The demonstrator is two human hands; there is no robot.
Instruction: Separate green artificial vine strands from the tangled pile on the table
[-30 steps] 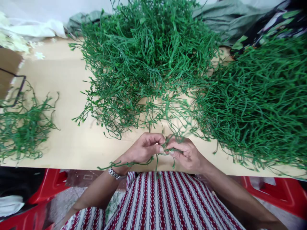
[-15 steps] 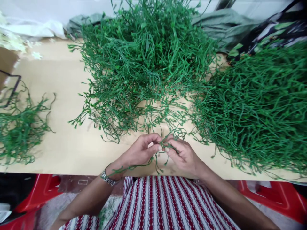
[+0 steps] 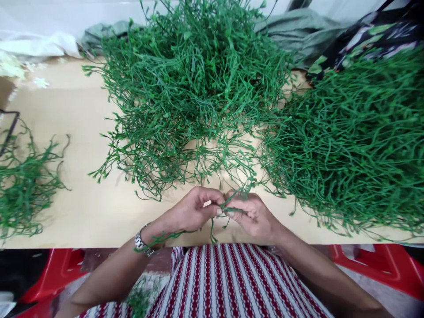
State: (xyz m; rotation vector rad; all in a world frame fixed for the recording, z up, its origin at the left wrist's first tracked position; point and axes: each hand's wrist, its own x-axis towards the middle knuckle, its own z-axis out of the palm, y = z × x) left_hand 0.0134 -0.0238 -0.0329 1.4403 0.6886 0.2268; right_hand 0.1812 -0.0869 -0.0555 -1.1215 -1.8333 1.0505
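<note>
Near the table's front edge, my left hand (image 3: 199, 207) and my right hand (image 3: 254, 214) meet fingertip to fingertip. Both pinch thin green artificial plant stems (image 3: 234, 209) between thumb and forefinger. One stem trails down over my left wrist and the metal watch (image 3: 140, 242); others dangle below the fingers. Just beyond my hands lies a big tangled heap of green stems (image 3: 195, 88). A second, denser heap (image 3: 344, 145) spreads to the right. Exactly how the held stems join is hidden by my fingers.
A smaller stem pile (image 3: 28, 190) lies at the left beside a dark wire frame (image 3: 11, 128). Pale flowers (image 3: 41, 82) sit at the back left. Grey-green cloth (image 3: 301, 35) and a floral black cloth (image 3: 364, 39) line the back. Red stools (image 3: 380, 269) stand below the table (image 3: 109, 221).
The whole view has shifted slightly. My hands stay together at the same spot, and my right fingers have closed further over the stems. The trailing stem hangs farther across the watch.
</note>
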